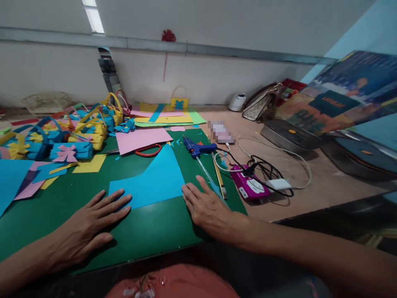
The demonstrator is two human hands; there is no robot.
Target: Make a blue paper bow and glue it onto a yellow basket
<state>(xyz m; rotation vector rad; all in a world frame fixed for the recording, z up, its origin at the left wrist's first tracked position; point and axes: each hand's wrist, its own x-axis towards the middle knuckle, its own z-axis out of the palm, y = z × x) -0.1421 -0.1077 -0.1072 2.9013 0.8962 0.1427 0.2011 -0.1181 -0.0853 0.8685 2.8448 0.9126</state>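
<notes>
A blue sheet of paper (155, 182) with an angled upper part lies flat on the green mat (149, 236). My left hand (93, 219) rests palm down, fingers stretched, with its fingertips over the paper's lower left corner. At the right edge of the sheet, my right hand (204, 203) lies with fingers extended and thumb raised, its fingertips touching the paper. Neither hand grips anything. Just beyond the right hand are a blue glue gun (198, 148), a clear glue stick (204, 169) and a yellow cutter knife (219, 178).
Red-handled scissors (149, 150) lie partly under a pink sheet (142, 140). Several small paper baskets (71, 152) crowd the left. A purple power strip (249, 184) with tangled cords and a phone (221, 132) are at right, before dark-lidded containers (291, 134).
</notes>
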